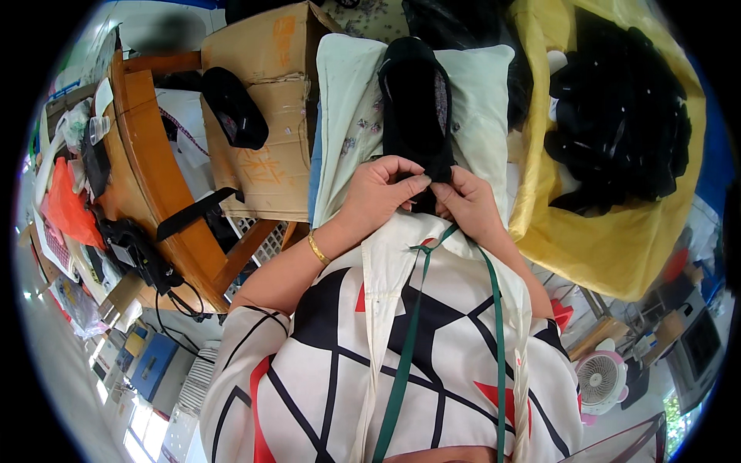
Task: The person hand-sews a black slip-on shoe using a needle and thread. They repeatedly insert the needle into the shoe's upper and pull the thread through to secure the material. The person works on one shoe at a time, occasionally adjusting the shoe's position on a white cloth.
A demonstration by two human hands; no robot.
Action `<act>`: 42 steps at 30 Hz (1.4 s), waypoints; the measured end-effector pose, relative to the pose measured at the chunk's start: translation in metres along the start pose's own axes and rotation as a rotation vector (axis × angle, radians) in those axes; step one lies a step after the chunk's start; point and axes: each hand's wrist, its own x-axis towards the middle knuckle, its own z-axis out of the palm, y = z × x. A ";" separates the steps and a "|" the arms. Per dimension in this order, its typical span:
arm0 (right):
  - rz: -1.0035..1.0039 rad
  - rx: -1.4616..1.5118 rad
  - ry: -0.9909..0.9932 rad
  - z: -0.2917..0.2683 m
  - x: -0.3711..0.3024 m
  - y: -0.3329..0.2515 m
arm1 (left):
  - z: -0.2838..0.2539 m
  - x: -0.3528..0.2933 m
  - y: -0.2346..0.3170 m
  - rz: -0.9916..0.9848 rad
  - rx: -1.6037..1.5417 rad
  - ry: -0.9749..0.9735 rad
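**Two hands pinch the near end of a black shoe**

We see the black shoe (417, 100) lying lengthwise on a pale green cushion (482, 92), its far end reaching the middle of the cushion's far edge, its opening upward. At the shoe's near end, the left hand (386, 189) grasps the black fabric between thumb and fingers, and the right hand (467, 199) pinches it just beside. We cannot tell whether anything small sits between the fingertips.

Faded flowers show on the cushion. Off its left edge stands a cardboard box (270, 181); a second black shoe (235, 108) rests at the box's left edge. Beyond that we find a wooden table (150, 147), with an orange-red plastic bag (71, 204) toward its left side. Off the cushion's right edge, a yellow sack (602, 255) holds a heap of black pieces (621, 116). Farther into the room, we notice a pink-and-white fan (600, 378).

Orange printed characters mark the box near its far right corner and along its near edge. Pale marks on the black pieces are too small for us to read.
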 end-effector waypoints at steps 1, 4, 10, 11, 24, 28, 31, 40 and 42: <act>-0.018 0.004 -0.008 0.000 0.000 0.000 | 0.001 0.000 0.000 0.003 -0.005 0.006; -0.062 0.006 -0.021 0.000 0.001 0.002 | 0.001 0.000 0.001 0.012 -0.030 0.023; -0.076 -0.067 -0.046 -0.004 0.001 0.001 | -0.003 0.000 0.000 0.019 -0.027 -0.012; -0.077 -0.085 -0.057 -0.006 0.000 0.001 | -0.003 0.000 0.000 0.019 -0.027 -0.011; -0.048 -0.020 -0.117 -0.009 0.002 -0.002 | -0.006 0.003 0.002 0.002 0.012 -0.012; -0.032 -0.002 -0.053 0.000 0.003 -0.003 | -0.006 0.003 0.006 -0.024 0.032 -0.012; -0.076 0.000 -0.050 0.003 0.005 -0.004 | -0.006 0.002 0.007 -0.030 0.062 -0.023; -0.049 0.014 -0.181 -0.002 0.009 -0.030 | -0.007 0.004 0.004 -0.031 0.074 -0.072; 0.054 0.027 -0.247 -0.013 0.012 -0.039 | -0.006 0.005 0.003 -0.053 0.129 -0.052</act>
